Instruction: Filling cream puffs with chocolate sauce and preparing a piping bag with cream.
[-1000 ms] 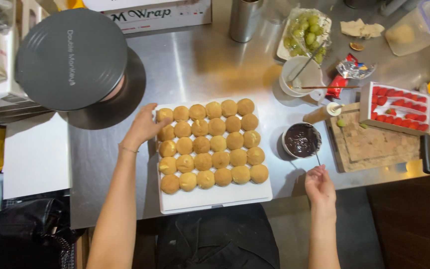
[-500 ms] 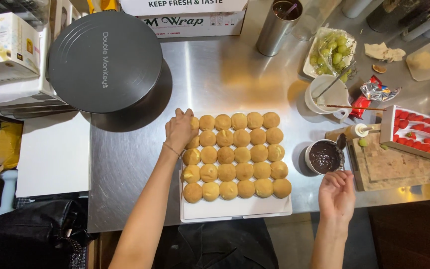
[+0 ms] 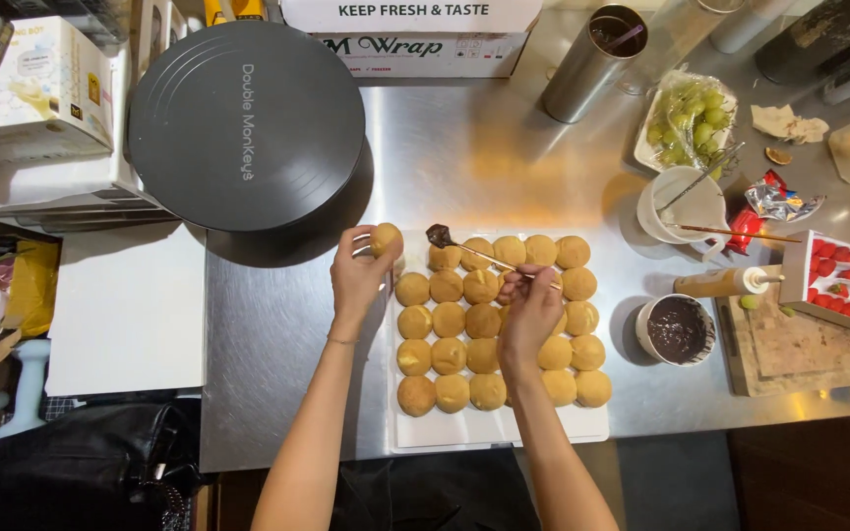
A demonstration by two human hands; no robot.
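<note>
We are coating one puff with chocolate.
Left hand (image 3: 358, 278) grips a lifted puff (image 3: 386, 239); right hand (image 3: 528, 313) holds the chocolate-tipped spoon (image 3: 464, 248), which must next reach it.

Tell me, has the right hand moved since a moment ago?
Yes. The right hand went from the counter edge near the chocolate bowl onto the white tray, holding a spoon.

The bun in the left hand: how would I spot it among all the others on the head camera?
Start at the big dark round lid on the steel counter, then drop to the white tray of golden buns. At the tray's top-left corner the left hand holds one bun lifted out of the rows. The right hand points a chocolate-tipped spoon toward it.
</note>
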